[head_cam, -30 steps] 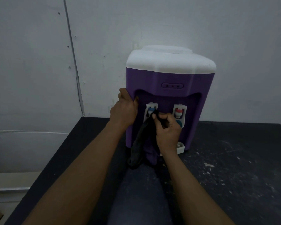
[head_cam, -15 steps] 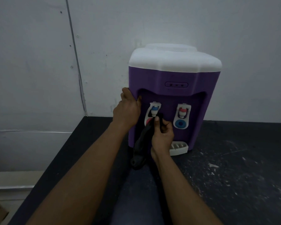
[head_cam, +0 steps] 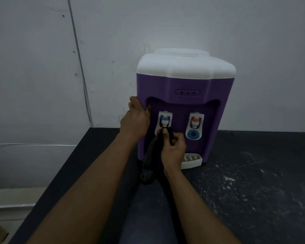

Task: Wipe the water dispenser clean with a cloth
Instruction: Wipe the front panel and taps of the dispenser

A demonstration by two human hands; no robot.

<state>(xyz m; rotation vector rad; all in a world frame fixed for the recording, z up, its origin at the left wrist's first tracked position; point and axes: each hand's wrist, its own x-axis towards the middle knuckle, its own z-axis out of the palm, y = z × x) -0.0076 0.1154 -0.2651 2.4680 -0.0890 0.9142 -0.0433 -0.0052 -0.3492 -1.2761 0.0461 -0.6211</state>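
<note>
A purple water dispenser with a white top stands on a black table against the wall. Its recessed front has a blue tap on the left and a red tap on the right, with a white drip tray below. My left hand grips the dispenser's left front edge. My right hand pinches a dark cloth and presses its upper end just under the blue tap. The rest of the cloth hangs down to the table.
The black table is scuffed with white flecks on the right. A grey wall rises behind and to the left. The table's left edge drops to a pale ledge.
My right hand has slid the cloth from between the taps down and left to under the blue tap, uncovering the red tap panel. My left hand keeps its grip.
</note>
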